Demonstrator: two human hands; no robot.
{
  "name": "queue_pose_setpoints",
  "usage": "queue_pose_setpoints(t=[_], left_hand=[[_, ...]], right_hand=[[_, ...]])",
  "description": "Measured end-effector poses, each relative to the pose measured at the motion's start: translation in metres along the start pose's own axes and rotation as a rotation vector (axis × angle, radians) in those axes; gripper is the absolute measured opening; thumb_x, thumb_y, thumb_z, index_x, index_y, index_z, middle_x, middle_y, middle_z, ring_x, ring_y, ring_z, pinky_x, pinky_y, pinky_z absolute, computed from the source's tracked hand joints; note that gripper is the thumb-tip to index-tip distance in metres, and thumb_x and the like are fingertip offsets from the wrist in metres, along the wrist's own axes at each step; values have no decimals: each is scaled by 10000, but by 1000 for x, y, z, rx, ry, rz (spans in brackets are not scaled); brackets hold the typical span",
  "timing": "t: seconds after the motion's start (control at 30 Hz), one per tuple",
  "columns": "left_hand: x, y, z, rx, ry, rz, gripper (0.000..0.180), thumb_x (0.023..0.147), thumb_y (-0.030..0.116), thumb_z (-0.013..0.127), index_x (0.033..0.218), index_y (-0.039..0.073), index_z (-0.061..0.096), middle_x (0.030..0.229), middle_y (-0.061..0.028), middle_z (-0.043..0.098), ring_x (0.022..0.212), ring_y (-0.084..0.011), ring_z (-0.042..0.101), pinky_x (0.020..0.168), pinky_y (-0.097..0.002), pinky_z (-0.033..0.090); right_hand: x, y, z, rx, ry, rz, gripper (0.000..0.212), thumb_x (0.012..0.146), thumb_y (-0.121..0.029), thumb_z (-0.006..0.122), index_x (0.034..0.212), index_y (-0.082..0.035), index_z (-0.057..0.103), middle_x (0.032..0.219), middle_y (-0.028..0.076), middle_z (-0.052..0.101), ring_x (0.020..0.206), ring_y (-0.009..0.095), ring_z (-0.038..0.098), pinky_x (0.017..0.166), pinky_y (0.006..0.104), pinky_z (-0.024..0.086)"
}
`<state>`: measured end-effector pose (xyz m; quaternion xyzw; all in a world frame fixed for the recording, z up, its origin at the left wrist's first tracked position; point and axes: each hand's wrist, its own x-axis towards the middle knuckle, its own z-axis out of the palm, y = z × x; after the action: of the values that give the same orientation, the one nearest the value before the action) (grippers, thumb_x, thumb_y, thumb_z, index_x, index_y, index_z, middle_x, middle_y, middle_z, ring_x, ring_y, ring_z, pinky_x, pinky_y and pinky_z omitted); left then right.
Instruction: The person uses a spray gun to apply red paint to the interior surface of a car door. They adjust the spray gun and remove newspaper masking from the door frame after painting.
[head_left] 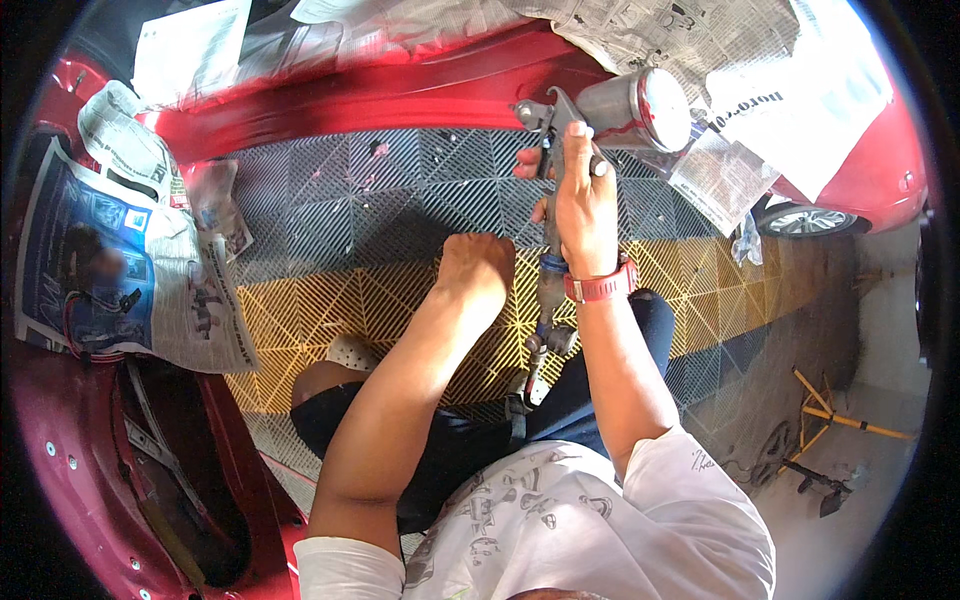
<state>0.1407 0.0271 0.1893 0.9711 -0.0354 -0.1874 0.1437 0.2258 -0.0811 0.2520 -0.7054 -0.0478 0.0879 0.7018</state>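
Flooring (430, 205) of ribbed square tiles, grey and yellow, spreads beneath the person. Along its far edge runs a glossy red car panel (300, 110), bordered above by newspaper sheets (670, 45); a silver-spoked wheel (808, 220) shows at the right. A metal spray gun (568, 108) is held up over the floor, its grip pointing back toward the person and its nozzle end to the left, close to the panel. Its silver cup (620, 112), streaked with red near the pale end, sticks out rightward. The right hand (587, 215) is clamped around the gun's grip, thumb laid along the top. The left hand (475, 268), fingers curled together in a fist, hovers apart from the gun, over the tiles. A red watch (602, 284) circles the right wrist.
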Motion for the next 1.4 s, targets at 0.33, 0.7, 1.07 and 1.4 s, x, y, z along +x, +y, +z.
queue_pose_setpoints(t=[0.33,0.7,1.07,1.4], left_hand=[[-1,-2,-2,26,130,84,186,969,169,674,1108,65,742,996,-164,793,934,-352,792,782,-465,624],[15,3,-7,-4,165,73,215,957,165,654,1123,84,765,1033,-97,803,1003,-257,786,839,-434,612],[24,11,-10,42,223,94,209,969,170,653,1130,113,773,1110,-84,805,1051,-229,781,878,-392,601],[21,9,-16,15,122,48,198,962,175,661,1121,127,771,1108,-64,807,1058,-216,777,879,-377,584]], right_hand=[[8,-1,-56,-64,293,-39,616,1133,-567,476,1296,4,640,964,159,781,775,190,764,430,283,525],[49,-78,-17,-377,36,-161,679,1118,-590,487,1137,52,708,863,155,764,666,181,737,462,278,538],[69,-78,15,-440,-49,-98,604,1122,-514,528,1172,58,718,792,142,743,633,200,740,408,325,534],[63,-55,26,-397,-124,26,613,1127,-556,502,1204,24,682,855,128,759,691,182,750,429,299,511]])
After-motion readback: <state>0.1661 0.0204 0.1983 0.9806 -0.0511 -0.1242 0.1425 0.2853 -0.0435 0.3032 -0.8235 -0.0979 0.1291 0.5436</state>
